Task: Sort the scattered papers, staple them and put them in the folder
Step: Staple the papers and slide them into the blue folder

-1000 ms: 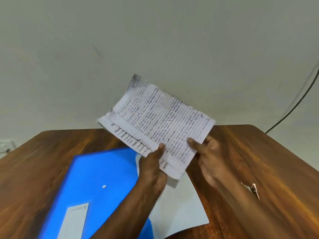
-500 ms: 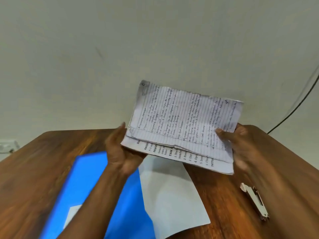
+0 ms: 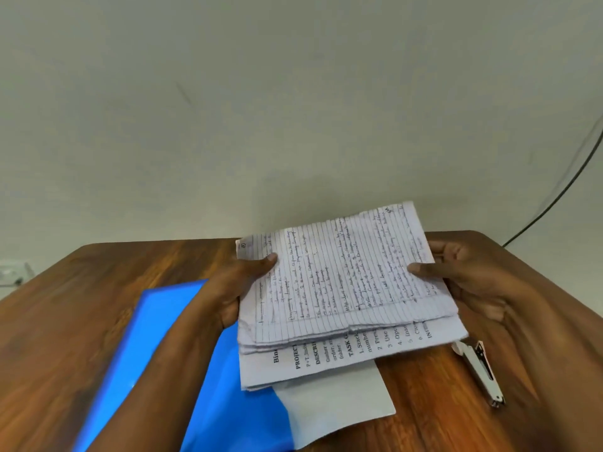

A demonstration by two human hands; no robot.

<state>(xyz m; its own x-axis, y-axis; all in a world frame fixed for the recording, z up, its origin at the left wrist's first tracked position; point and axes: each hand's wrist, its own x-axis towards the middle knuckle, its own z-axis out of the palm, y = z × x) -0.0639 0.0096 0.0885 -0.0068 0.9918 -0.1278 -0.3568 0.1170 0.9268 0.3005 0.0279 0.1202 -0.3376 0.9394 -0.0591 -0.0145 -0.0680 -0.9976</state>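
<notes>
I hold a stack of papers [image 3: 339, 288] with both hands just above the table: lined handwritten sheets on top, a printed sheet sticking out underneath. My left hand [image 3: 243, 288] grips the stack's left edge, thumb on top. My right hand [image 3: 470, 278] grips the right edge, thumb on top. A blue folder [image 3: 156, 353] lies flat on the table at the lower left, partly under my left arm. A blank white sheet [image 3: 336, 406] lies below the stack, overlapping the folder's right side. A small metal stapler [image 3: 481, 370] lies on the table to the right.
The brown wooden table [image 3: 81, 305] ends at a pale wall behind. A black cable [image 3: 554, 194] runs down the wall at the right. A wall socket [image 3: 9, 272] sits at the far left edge.
The stack has come down from raised and tilted to nearly level, low over the table. My left hand shifted from the stack's bottom edge to its left edge, and my right hand to its right edge.
</notes>
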